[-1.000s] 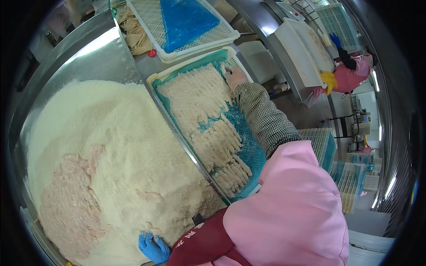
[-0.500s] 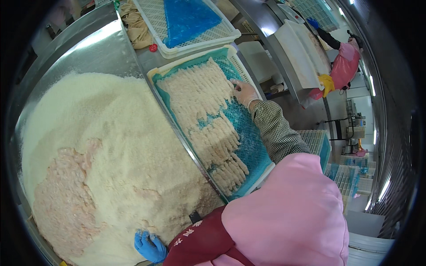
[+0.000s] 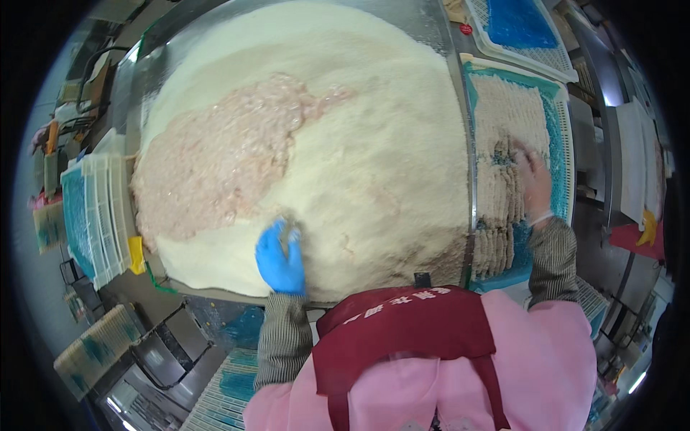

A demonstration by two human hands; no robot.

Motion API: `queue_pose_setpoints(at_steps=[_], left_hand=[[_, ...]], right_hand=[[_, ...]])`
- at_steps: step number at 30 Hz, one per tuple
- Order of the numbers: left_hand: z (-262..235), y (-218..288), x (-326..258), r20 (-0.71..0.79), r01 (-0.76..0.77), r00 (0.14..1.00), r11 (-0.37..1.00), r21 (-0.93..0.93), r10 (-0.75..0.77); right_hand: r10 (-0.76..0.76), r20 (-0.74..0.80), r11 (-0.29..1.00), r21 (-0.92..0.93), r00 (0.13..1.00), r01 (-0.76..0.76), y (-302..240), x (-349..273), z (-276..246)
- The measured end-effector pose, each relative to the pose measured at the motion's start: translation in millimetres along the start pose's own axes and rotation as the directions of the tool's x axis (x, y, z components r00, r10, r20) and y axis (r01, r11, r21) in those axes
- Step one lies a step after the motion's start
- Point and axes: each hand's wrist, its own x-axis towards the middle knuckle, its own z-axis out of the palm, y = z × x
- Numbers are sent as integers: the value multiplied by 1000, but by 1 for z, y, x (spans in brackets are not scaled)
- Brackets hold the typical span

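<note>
The left hand (image 3: 280, 260), loosely curled near the table's (image 3: 430, 29) lower edge, is reaching into powder (image 3: 388, 144) beside pink meat (image 3: 215, 158); the blurred right hand (image 3: 535, 185) is hovering at or touching coated strips (image 3: 510, 108). I cannot tell either's grip. The tray (image 3: 566, 151) is flanking the right edge, probably for reach.

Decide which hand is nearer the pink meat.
Left: the left hand is near the lower right of the pink meat; the right hand is farther right, at the white tray.
</note>
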Motion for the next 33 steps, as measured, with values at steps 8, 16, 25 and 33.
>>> queue_pose_setpoints(at_steps=[8, 16, 25, 33], left_hand=[[-37, -36, 64, -110, -159, 970, 905, 394, 219], [-39, -54, 54, 226, -22, 972, 985, -171, 61], [-30, -40, -69, 125, -158, 969, 923, -352, 214], [29, -22, -60, 319, 447, 894, 687, -573, -315]], right_hand=[[-183, 620, 975, 212, 763, 61, -137, -116, 124], [-205, 960, 713, 279, 190, -643, -106, -163, 255], [98, 878, 696, 277, 469, -663, -144, -156, 198], [298, 890, 476, 175, 345, -862, -142, -158, 282]])
